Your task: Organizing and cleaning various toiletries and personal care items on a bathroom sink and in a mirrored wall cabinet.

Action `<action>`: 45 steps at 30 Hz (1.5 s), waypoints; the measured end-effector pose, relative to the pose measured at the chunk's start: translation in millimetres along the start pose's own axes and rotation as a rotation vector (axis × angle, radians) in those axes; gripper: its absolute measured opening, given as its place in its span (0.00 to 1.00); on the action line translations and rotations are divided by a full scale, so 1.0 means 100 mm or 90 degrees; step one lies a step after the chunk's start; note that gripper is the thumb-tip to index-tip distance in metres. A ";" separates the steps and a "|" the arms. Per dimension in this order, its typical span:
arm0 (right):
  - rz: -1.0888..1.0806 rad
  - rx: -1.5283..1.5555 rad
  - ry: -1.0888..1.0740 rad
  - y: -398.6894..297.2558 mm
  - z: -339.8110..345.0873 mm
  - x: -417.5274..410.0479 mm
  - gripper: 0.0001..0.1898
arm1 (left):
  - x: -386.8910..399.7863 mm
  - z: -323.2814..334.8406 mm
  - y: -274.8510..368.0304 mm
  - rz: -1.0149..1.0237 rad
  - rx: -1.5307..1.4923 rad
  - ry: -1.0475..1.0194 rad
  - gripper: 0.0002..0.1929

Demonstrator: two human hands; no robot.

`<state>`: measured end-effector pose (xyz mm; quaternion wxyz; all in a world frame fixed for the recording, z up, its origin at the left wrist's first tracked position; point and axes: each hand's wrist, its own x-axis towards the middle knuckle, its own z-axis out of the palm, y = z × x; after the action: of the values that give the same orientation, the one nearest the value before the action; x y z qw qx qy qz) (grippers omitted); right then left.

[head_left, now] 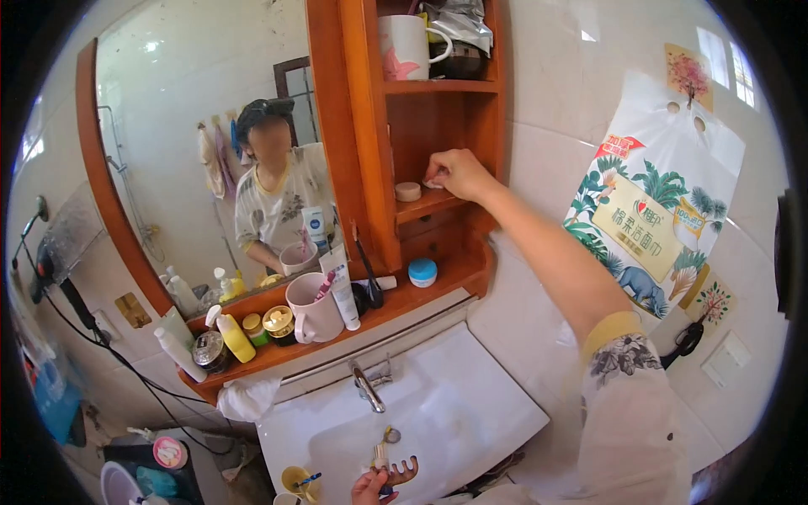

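Note:
My right hand [466, 175] reaches into the middle compartment of the wooden shelf unit [440, 120]. It pinches a small white wad of tissue or cloth [433, 184] against the shelf board. Just left of it on the same board sits a round beige jar or lid [408, 192]. Low in view, over the washbasin [442, 404], my left hand [371, 487] is closed around a small bottle [380, 456] and a brown hair claw clip [405, 471]. Something dark also shows at its fingers, too small to identify.
A chrome faucet [367, 386] stands behind the basin. Along the wooden ledge are a blue-lidded jar [423, 272], a pink mug [315, 312], a yellow pump bottle [235, 338] and several other toiletries. A yellow cup [299, 481] sits at the basin's left. A mirror [208, 158] hangs above.

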<state>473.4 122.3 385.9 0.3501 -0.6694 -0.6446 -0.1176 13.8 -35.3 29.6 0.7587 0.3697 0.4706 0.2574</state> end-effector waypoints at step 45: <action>0.207 -0.054 0.167 -0.36 -0.10 -0.60 0.04 | -0.21 0.03 -0.03 0.012 0.029 -0.007 0.16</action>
<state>433.9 66.9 367.9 0.4173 -0.7573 -0.4716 -0.1728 7.5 -53.3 38.7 0.7505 0.3925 0.4684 0.2516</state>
